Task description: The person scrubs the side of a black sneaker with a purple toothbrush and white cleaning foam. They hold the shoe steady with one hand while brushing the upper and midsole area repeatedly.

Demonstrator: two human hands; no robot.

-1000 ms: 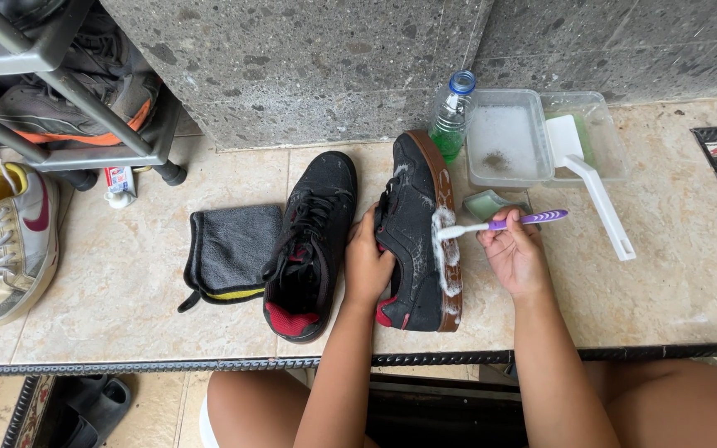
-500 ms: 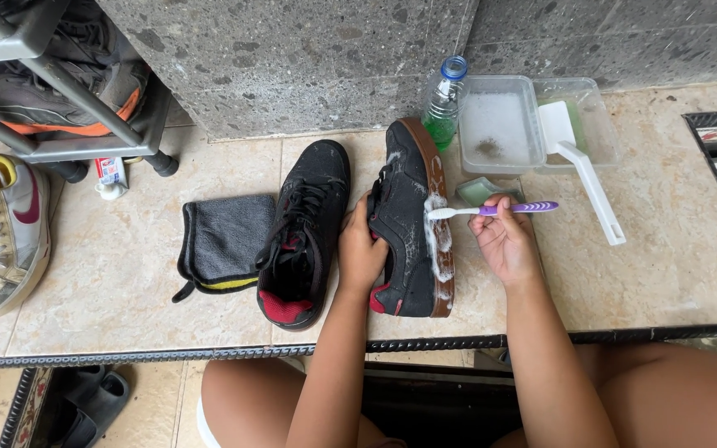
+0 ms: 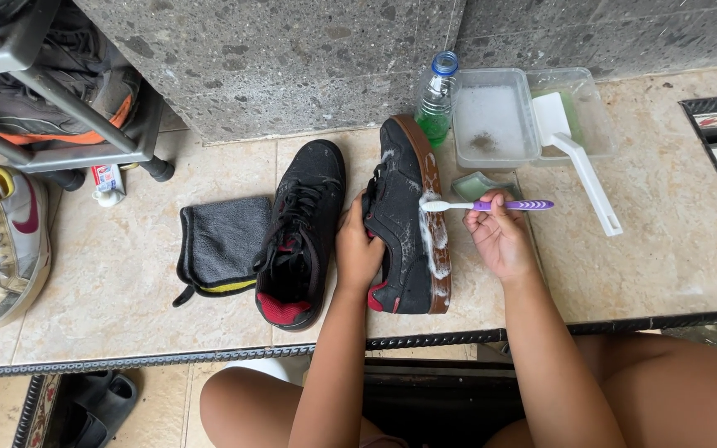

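Two hands at work: left hand (image 3: 358, 249) steadies the black shoe (image 3: 404, 224) tipped on its side on the tiled ledge (image 3: 665, 249); right hand (image 3: 499, 236) pinches a purple toothbrush (image 3: 491, 205), bristles on the soapy brown sole. Risks, judged: suds may make the shoe slip from the grip; a long stroke could knock the green bottle (image 3: 436, 98) or water tub (image 3: 495, 120) just beyond.

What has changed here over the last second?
The right hand has slid the purple toothbrush along the soapy sole edge of the tilted black shoe, toward its toe. The left hand still holds that shoe. The other shoe and grey cloth lie as before.
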